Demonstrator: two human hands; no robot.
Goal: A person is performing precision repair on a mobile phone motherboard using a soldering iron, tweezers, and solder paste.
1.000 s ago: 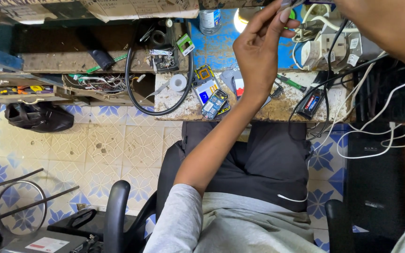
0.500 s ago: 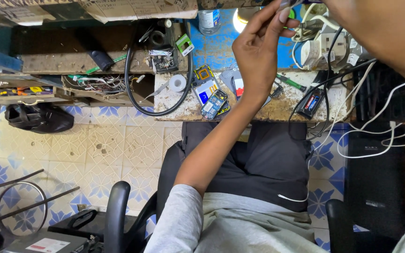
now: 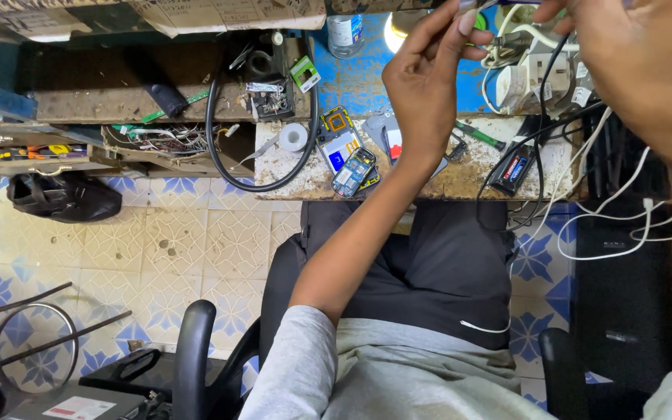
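My left hand (image 3: 421, 85) is raised over the workbench (image 3: 460, 177), its thumb and fingers pinched on a small grey part (image 3: 468, 5) at the top edge of the frame. My right hand (image 3: 639, 70) hovers close to the camera at the upper right, fingers reaching toward the same spot. Its fingertips are cut off by the frame edge, so its grip is hidden. Below my left hand, opened phones (image 3: 351, 171) with bare circuit boards lie on the bench.
A roll of tape (image 3: 295, 137), a looped black cable (image 3: 219, 155), a green-handled screwdriver (image 3: 480, 136), a black battery pack (image 3: 513, 167) and white plugs (image 3: 523, 78) crowd the bench. White cables (image 3: 608, 225) hang at the right. A black shoe (image 3: 64, 196) lies on the tiled floor; a chair armrest (image 3: 192, 350) is below.
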